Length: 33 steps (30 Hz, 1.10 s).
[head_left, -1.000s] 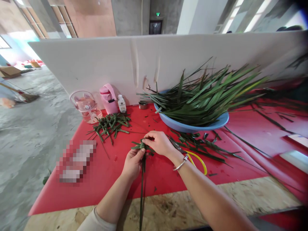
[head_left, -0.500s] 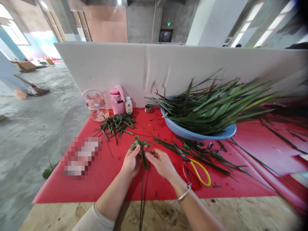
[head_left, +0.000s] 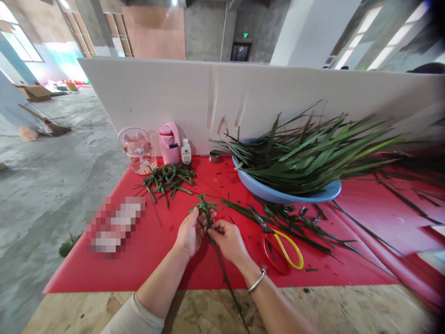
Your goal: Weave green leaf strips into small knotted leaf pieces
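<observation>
Spiky knotted leaf (head_left: 203,204), smooth plastic basin (head_left: 288,196)

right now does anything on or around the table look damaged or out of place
The white panel behind the red-covered table looks damaged: two dent-like marks run down it near the left end of the blue basin, with a brownish scuff between their lower ends. Small leaf scraps also lie loose, some beside the scissors.
</observation>
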Each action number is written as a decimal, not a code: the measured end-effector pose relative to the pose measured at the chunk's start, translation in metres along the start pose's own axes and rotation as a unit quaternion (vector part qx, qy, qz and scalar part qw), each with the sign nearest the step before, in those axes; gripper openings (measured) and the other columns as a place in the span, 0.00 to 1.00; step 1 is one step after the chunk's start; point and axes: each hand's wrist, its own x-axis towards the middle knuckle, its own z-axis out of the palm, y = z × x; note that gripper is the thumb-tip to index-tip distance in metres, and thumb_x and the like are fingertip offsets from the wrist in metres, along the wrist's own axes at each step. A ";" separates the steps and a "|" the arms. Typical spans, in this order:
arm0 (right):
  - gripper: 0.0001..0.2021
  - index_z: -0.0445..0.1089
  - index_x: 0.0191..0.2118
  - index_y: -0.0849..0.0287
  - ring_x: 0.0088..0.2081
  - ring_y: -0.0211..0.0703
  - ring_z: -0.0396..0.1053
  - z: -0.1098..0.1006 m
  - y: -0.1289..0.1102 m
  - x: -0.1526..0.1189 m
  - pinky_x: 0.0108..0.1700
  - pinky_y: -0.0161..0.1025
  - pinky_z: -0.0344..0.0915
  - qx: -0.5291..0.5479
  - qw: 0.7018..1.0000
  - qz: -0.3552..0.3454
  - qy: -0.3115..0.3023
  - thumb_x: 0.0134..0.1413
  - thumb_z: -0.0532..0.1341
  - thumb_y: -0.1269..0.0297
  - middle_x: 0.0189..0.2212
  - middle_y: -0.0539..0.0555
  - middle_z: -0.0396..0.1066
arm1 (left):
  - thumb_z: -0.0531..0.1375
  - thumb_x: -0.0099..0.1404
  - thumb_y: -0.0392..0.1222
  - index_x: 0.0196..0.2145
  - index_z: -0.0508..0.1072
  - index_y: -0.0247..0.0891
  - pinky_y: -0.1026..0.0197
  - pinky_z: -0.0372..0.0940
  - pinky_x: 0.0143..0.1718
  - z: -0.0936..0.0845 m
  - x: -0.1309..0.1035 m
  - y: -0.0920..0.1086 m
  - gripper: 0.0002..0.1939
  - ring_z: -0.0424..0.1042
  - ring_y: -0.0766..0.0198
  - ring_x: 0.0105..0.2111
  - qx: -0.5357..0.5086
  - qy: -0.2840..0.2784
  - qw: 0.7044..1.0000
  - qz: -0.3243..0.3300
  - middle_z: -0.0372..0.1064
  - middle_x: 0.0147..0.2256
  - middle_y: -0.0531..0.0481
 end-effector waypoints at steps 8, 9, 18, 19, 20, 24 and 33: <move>0.06 0.61 0.22 0.59 0.19 0.34 0.58 0.003 0.009 0.003 0.20 0.30 0.54 0.016 1.000 -0.001 -0.003 0.45 0.58 0.66 0.16 0.46 0.61 | 0.68 0.47 0.39 0.31 0.72 0.33 0.58 0.64 0.44 -0.003 0.003 -0.010 0.13 0.74 0.61 0.34 0.112 -0.014 0.991 0.068 0.75 0.31 0.47; 0.06 0.61 0.22 0.59 0.20 0.35 0.59 0.004 0.011 0.003 0.21 0.30 0.54 0.016 1.000 -0.007 -0.004 0.45 0.57 0.66 0.17 0.47 0.62 | 0.67 0.47 0.40 0.32 0.72 0.33 0.58 0.64 0.43 -0.003 0.003 -0.011 0.14 0.74 0.61 0.34 0.127 -0.012 0.989 0.076 0.75 0.31 0.47; 0.05 0.64 0.26 0.60 0.22 0.36 0.62 0.006 0.004 -0.004 0.24 0.31 0.59 0.002 0.998 -0.052 0.020 0.48 0.58 0.65 0.21 0.49 0.65 | 0.67 0.46 0.42 0.32 0.71 0.32 0.62 0.64 0.34 0.001 0.000 -0.007 0.16 0.71 0.65 0.29 0.160 0.011 0.983 0.093 0.73 0.29 0.48; 0.05 0.65 0.29 0.60 0.24 0.36 0.63 0.006 0.000 -0.005 0.25 0.31 0.60 0.008 0.997 -0.067 0.036 0.49 0.58 0.64 0.23 0.50 0.66 | 0.68 0.45 0.42 0.32 0.71 0.33 0.63 0.64 0.33 0.000 0.001 -0.007 0.17 0.71 0.66 0.28 0.147 0.013 0.985 0.092 0.72 0.28 0.49; 0.06 0.65 0.31 0.60 0.25 0.37 0.64 0.005 -0.005 -0.005 0.27 0.32 0.62 0.012 0.995 -0.083 0.058 0.50 0.58 0.63 0.25 0.51 0.67 | 0.68 0.45 0.42 0.32 0.70 0.33 0.64 0.63 0.32 -0.001 0.002 -0.008 0.17 0.69 0.68 0.26 0.132 0.014 0.987 0.090 0.72 0.27 0.51; 0.08 0.66 0.34 0.60 0.25 0.38 0.67 0.005 -0.023 -0.001 0.28 0.33 0.65 -0.008 0.986 -0.109 0.127 0.52 0.58 0.60 0.24 0.51 0.67 | 0.68 0.44 0.40 0.27 0.64 0.35 0.69 0.56 0.23 -0.001 0.002 -0.010 0.16 0.61 0.75 0.20 0.070 0.009 0.995 0.072 0.64 0.21 0.58; 0.08 0.67 0.35 0.59 0.23 0.41 0.70 0.013 -0.022 -0.002 0.27 0.35 0.68 0.019 0.992 -0.075 0.096 0.53 0.57 0.59 0.22 0.52 0.72 | 0.64 0.48 0.49 0.24 0.62 0.36 0.68 0.54 0.21 0.009 -0.008 -0.013 0.17 0.57 0.74 0.17 0.006 0.025 0.999 0.019 0.58 0.17 0.59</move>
